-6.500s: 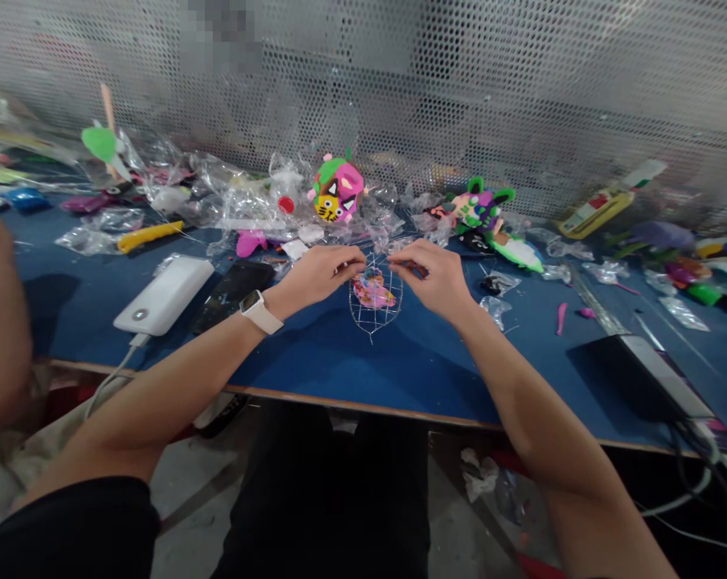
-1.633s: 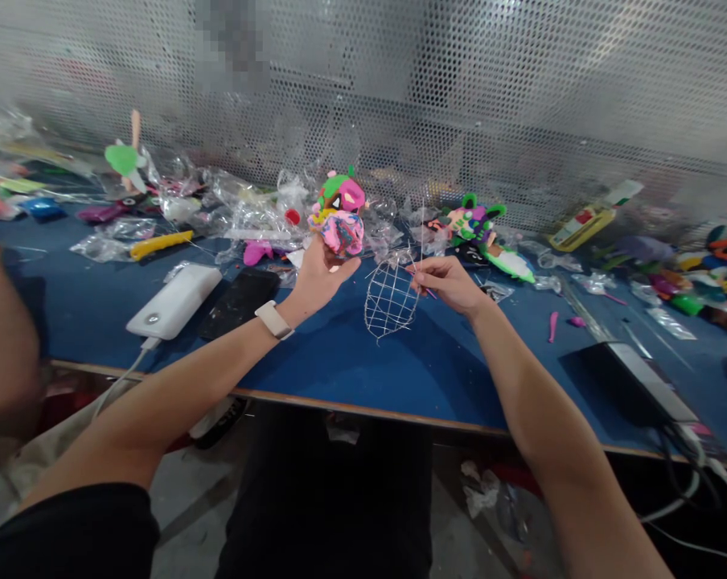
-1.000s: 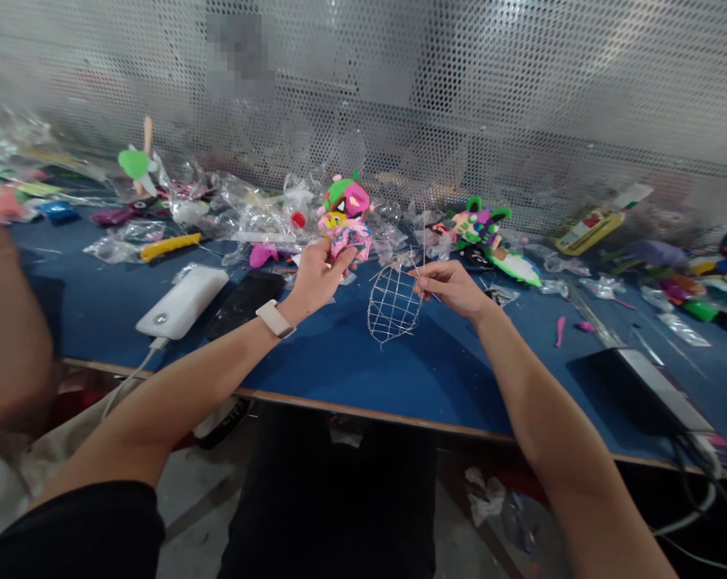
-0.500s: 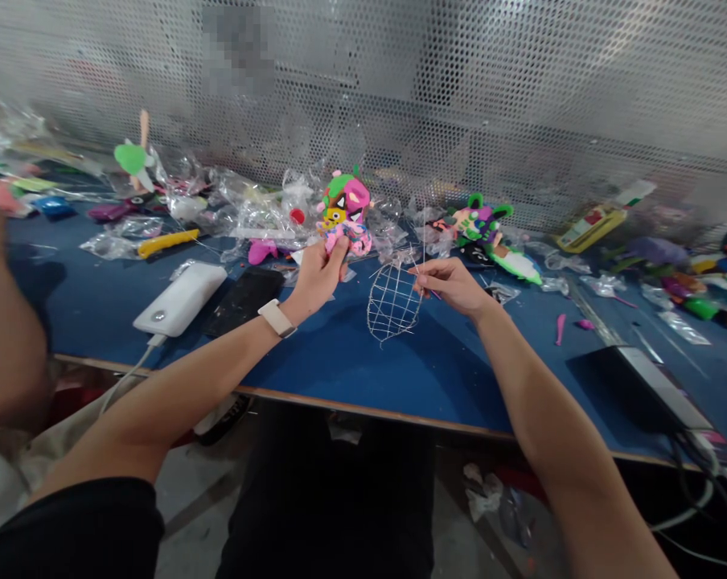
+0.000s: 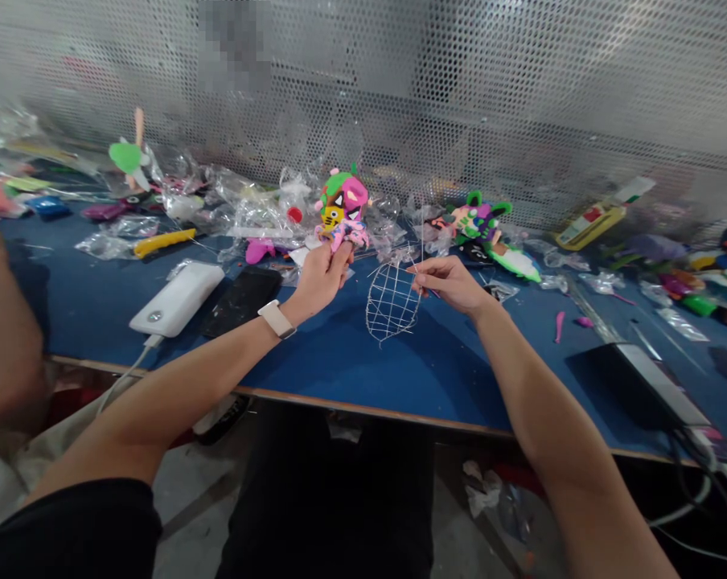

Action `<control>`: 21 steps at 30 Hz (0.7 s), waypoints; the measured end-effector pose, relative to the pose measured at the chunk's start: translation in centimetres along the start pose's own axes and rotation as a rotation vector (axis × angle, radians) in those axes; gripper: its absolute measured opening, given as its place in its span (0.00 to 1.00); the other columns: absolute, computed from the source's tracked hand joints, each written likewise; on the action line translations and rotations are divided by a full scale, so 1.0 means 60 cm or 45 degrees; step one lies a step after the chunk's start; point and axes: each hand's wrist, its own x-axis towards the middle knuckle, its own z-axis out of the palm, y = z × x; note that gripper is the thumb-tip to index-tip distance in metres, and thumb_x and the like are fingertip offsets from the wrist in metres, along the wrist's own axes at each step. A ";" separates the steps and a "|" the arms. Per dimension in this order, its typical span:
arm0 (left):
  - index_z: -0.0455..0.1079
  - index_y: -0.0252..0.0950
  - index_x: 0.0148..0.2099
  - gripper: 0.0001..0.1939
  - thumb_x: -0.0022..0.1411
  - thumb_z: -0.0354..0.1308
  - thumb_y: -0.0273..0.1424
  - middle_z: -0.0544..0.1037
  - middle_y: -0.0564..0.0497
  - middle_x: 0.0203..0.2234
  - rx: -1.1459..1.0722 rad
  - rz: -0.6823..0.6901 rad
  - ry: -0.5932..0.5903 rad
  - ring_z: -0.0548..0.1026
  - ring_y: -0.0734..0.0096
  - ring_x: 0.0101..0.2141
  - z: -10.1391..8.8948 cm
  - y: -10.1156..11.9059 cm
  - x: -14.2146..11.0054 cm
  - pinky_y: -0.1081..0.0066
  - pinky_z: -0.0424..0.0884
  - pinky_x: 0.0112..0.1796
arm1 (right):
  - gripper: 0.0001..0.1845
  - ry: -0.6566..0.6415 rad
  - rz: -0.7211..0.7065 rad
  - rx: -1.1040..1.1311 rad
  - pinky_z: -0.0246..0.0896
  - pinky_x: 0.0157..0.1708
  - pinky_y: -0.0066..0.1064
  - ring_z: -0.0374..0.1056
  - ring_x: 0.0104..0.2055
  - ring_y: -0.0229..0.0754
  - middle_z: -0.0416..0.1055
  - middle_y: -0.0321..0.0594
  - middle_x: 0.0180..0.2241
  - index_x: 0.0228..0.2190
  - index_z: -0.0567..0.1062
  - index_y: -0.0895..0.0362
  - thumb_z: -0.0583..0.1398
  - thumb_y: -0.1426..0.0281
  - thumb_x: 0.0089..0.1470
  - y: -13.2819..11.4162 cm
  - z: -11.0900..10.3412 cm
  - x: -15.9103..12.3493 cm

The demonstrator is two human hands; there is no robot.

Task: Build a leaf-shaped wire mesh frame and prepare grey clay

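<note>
A multicoloured lump of clay (image 5: pixel 352 234), mostly pink, is pinched between the thumb and fingers of the left hand (image 5: pixel 318 283); that grip is closed, with the lump held out past the fingertips, probably so that little of its soft surface is pressed. By the right hand (image 5: pixel 451 283), a wire frame (image 5: pixel 393 301) is gripped at its right-hand edge, the thumb and fingertips drawn together on it. The rim seems to be chosen because it can be pinched without the thin lattice being bent. Whether the frame's lower tip is borne by the blue counter (image 5: pixel 351 366) cannot be told. The two items are held apart, the frame nearer the front edge.

Directly behind the lump, a cat-faced clay head (image 5: pixel 347 195) is partly covered by it, so reach there is limited. Plastic wrappers (image 5: pixel 252 211) are crowded along the mesh panel (image 5: pixel 375 96), and could be snagged by loose wire ends. A black phone (image 5: pixel 243 301) and a white power bank (image 5: pixel 178 299) are set beside the left forearm, where sideways movement would be hindered. Beyond the right hand, a green-eared clay figure (image 5: pixel 477 220) is seen among more wrapping.
</note>
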 end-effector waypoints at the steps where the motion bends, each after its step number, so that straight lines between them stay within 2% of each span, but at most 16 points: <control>1: 0.65 0.41 0.33 0.30 0.76 0.51 0.61 0.64 0.55 0.18 -0.013 -0.006 0.014 0.63 0.77 0.17 -0.001 0.001 0.001 0.69 0.60 0.18 | 0.17 0.000 -0.004 0.005 0.62 0.27 0.35 0.69 0.26 0.36 0.80 0.35 0.26 0.38 0.90 0.45 0.78 0.51 0.48 0.000 0.000 0.000; 4: 0.65 0.41 0.31 0.33 0.73 0.52 0.64 0.67 0.54 0.20 -0.061 -0.039 0.057 0.62 0.78 0.17 -0.004 0.004 0.006 0.70 0.58 0.17 | 0.18 0.014 -0.005 0.007 0.62 0.27 0.34 0.68 0.25 0.36 0.80 0.34 0.26 0.37 0.90 0.45 0.78 0.50 0.47 -0.001 0.002 0.001; 8: 0.64 0.40 0.28 0.35 0.72 0.52 0.66 0.65 0.54 0.18 -0.142 -0.056 0.044 0.61 0.78 0.17 -0.004 0.008 0.006 0.71 0.59 0.18 | 0.18 0.017 -0.005 -0.007 0.62 0.27 0.34 0.68 0.25 0.36 0.80 0.34 0.26 0.36 0.89 0.46 0.78 0.49 0.47 -0.001 0.001 0.001; 12: 0.72 0.39 0.34 0.40 0.72 0.42 0.70 0.75 0.48 0.24 -0.231 -0.032 0.004 0.68 0.73 0.20 0.002 0.012 -0.002 0.68 0.67 0.21 | 0.17 0.012 -0.019 0.008 0.62 0.26 0.34 0.69 0.26 0.35 0.81 0.34 0.26 0.37 0.90 0.46 0.78 0.51 0.48 0.000 -0.001 0.000; 15: 0.74 0.38 0.35 0.44 0.73 0.36 0.69 0.78 0.45 0.27 -0.193 -0.027 0.019 0.72 0.70 0.22 0.004 0.017 -0.008 0.67 0.70 0.23 | 0.17 0.006 -0.022 0.018 0.63 0.26 0.33 0.69 0.25 0.35 0.81 0.35 0.26 0.36 0.89 0.47 0.78 0.51 0.48 0.000 -0.001 0.001; 21: 0.75 0.38 0.37 0.36 0.77 0.44 0.62 0.81 0.44 0.31 0.016 0.044 -0.089 0.76 0.68 0.28 0.000 0.018 -0.012 0.66 0.73 0.29 | 0.19 0.011 -0.015 0.014 0.63 0.26 0.33 0.68 0.25 0.36 0.81 0.34 0.26 0.36 0.89 0.47 0.79 0.50 0.47 0.002 -0.002 0.003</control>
